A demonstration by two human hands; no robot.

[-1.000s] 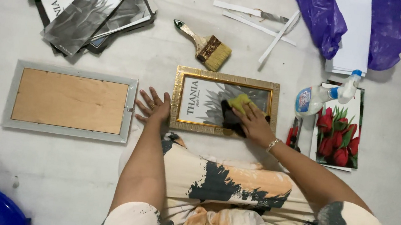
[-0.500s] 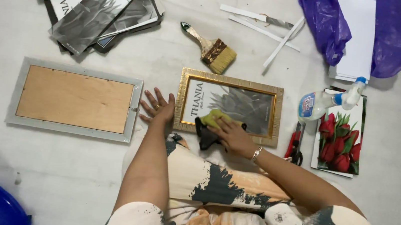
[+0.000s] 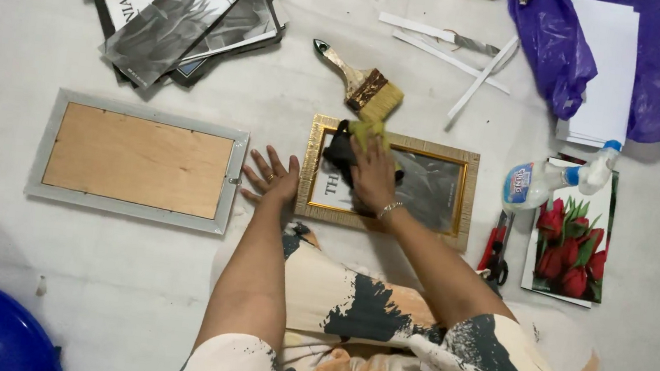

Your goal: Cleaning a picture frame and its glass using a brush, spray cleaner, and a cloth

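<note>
— Where's the cloth (image 3: 355, 143) now?
— Up at the gold frame's (image 3: 433, 149) top left corner; half a second ago it sat at the lower left. The right hand (image 3: 372, 175) presses it flat, fingers spread over it.
— And the left hand (image 3: 274, 177)?
— Open, empty, still flat on the floor (image 3: 171, 275) against the frame's left edge, beside the silver frame (image 3: 138, 157).

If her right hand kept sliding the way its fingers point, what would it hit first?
Probably the paintbrush. The right hand presses a cloth on the gold frame, fingers pointing up the picture, and the bristles lie just past the frame's top edge.
</note>
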